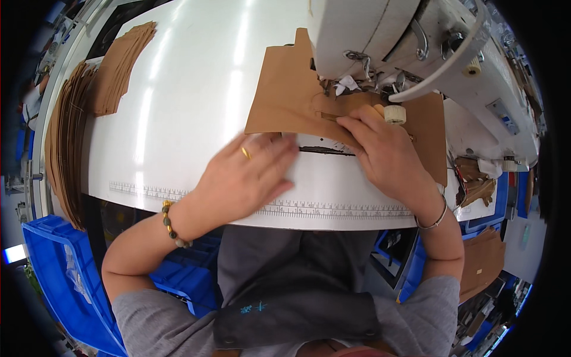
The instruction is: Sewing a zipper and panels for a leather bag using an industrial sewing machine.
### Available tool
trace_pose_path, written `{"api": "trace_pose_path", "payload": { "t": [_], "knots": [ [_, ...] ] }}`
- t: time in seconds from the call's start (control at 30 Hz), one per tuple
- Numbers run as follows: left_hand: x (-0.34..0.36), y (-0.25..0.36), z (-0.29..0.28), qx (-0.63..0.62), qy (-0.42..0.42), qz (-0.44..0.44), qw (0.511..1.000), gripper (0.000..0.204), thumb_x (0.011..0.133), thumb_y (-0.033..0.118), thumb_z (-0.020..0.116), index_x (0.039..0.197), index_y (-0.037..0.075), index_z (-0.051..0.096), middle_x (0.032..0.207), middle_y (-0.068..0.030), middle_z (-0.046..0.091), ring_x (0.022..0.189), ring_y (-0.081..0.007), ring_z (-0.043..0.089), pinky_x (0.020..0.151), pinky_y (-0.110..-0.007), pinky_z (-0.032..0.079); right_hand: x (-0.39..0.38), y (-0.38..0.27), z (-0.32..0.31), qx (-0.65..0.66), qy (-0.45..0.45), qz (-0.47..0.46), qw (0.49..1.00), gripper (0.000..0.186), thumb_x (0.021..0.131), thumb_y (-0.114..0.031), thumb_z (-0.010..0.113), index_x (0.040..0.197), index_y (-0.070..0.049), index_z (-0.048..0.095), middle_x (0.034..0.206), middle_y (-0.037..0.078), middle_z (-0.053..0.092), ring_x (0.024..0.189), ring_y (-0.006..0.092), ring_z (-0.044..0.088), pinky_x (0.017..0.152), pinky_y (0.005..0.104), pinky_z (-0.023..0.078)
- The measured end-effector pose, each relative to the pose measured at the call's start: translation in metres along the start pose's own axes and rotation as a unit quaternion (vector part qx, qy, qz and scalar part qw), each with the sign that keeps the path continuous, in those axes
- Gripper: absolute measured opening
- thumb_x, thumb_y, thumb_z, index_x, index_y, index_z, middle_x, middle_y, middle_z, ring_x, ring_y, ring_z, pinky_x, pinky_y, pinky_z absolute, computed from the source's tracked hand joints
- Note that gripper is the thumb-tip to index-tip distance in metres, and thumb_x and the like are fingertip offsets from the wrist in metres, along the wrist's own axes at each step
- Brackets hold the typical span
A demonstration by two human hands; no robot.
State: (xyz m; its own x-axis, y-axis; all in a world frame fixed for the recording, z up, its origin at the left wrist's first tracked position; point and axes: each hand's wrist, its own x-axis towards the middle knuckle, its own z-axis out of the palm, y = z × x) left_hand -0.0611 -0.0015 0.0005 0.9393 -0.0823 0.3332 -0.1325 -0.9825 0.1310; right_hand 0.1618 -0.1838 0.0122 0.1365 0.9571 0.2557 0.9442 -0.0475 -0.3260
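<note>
A brown fabric panel (282,89) lies under the head of a white sewing machine (380,35), its near edge lifted slightly in a curve. My right hand (386,152) is closed on the panel just in front of the needle area, its fingertips beside a small brown strip (329,116). My left hand (244,175), wearing a gold ring, is at the panel's near left edge. Its fingers are stretched out, a little blurred, and hold nothing that I can see. The needle itself is hidden among the machine parts.
Stacks of brown fabric pieces (68,143) stand at the left table edge. A printed ruler (321,211) runs along the white table's (196,77) front. Blue crates (65,279) sit below left. More brown pieces (483,262) hang or lie at lower right.
</note>
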Motion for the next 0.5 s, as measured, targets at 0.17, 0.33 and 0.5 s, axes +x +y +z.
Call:
{"api": "trace_pose_path", "payload": {
  "t": [0.17,0.33,0.5],
  "knots": [
    [0.034,-0.046,0.019,-0.004,-0.03,-0.094,0.995,0.043,0.09,0.029,0.074,0.127,0.007,0.068,0.133,-0.0128,0.065,0.132,-0.0315,0.057,0.118,-0.057,0.036,0.006,0.0,-0.005,0.062,-0.017,0.056,0.996,0.031,0.092,-0.012,0.072,0.121,0.001,0.069,0.114,0.015,0.067,0.103,0.0376,0.066,0.092,0.0463,0.054],
    [0.086,-0.094,0.042,0.01,-0.057,-0.124,0.991,0.047,0.098,0.036,0.064,0.139,0.012,0.063,0.141,-0.0065,0.062,0.15,-0.0305,0.038,0.109,-0.072,0.035,0.009,0.0,-0.01,0.083,-0.035,0.062,0.994,0.028,0.094,-0.015,0.071,0.119,-0.001,0.069,0.115,0.013,0.066,0.102,0.0378,0.067,0.089,0.0464,0.054],
    [0.106,-0.104,0.066,0.034,-0.081,-0.078,0.993,0.051,0.101,0.037,0.059,0.146,0.013,0.057,0.153,-0.0102,0.052,0.148,-0.0296,0.04,0.113,-0.075,0.032,0.008,0.003,-0.011,0.071,-0.055,0.072,0.993,0.028,0.093,-0.016,0.072,0.118,-0.002,0.069,0.117,0.012,0.065,0.101,0.0386,0.067,0.086,0.0459,0.054]
  ]
}}
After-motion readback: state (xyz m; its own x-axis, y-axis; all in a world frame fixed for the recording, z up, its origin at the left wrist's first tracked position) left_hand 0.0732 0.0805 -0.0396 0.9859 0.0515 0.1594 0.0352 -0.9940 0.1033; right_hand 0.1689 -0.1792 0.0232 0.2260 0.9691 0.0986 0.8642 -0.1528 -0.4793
